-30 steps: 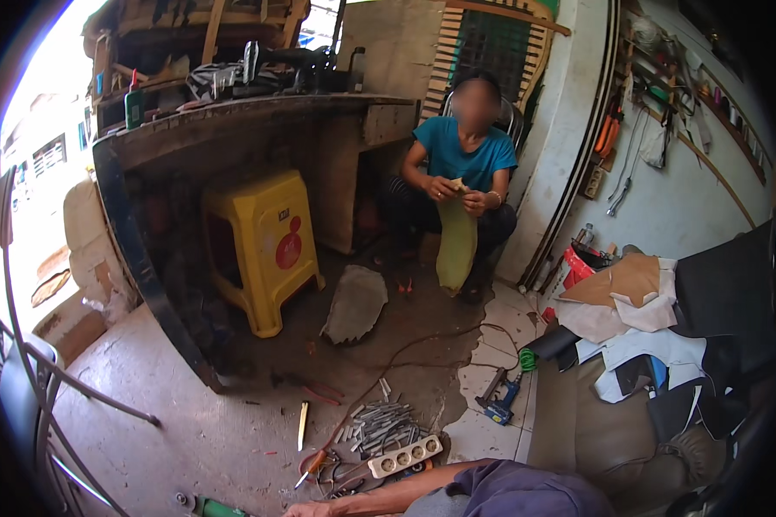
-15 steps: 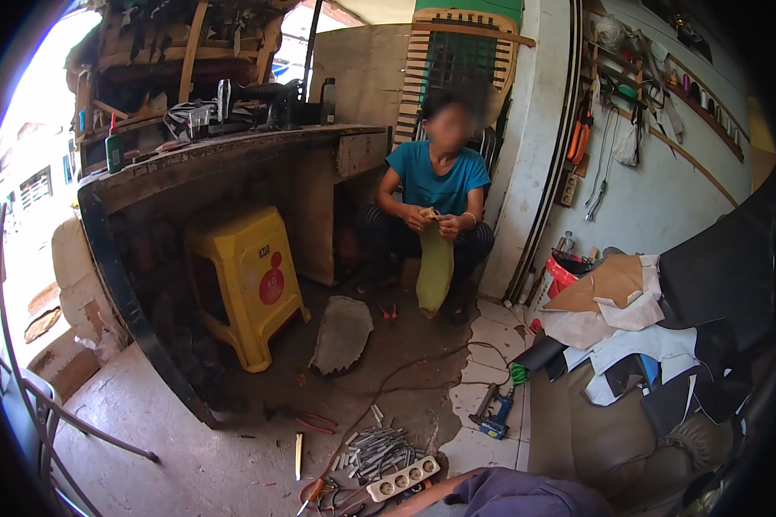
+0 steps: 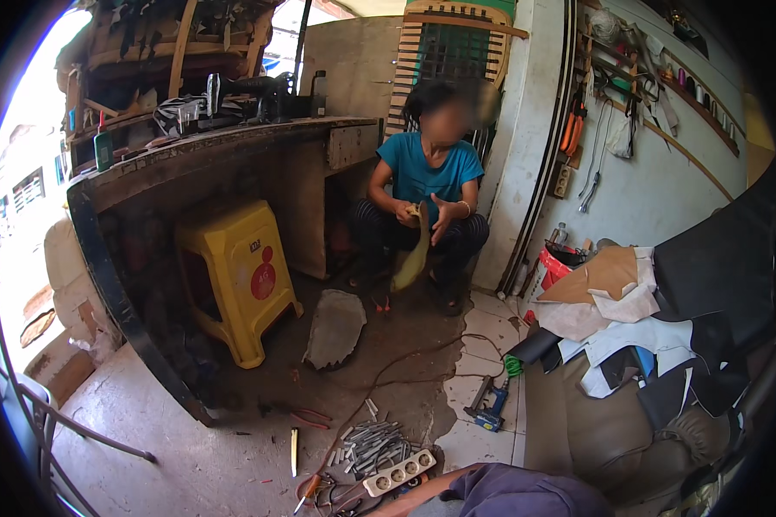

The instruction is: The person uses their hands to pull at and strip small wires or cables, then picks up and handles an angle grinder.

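Both of the wearer's hands are falling outside the view, so I cannot tell whether either grip is wide, narrow or holding anything; 1 forearm (image 3: 431, 492) is showing, beside the power strip (image 3: 398, 473). Grey strips (image 3: 372, 445) are lying heaped just beyond it on the floor (image 3: 207, 470), and the staple gun (image 3: 491, 405) is resting unheld. Work is looking unfinished: cut pieces (image 3: 647, 338) are lying loose, apparently unjoined. A co-worker's hand (image 3: 405, 211) is holding a hanging yellowish piece (image 3: 412, 263); what is left there, I cannot tell.
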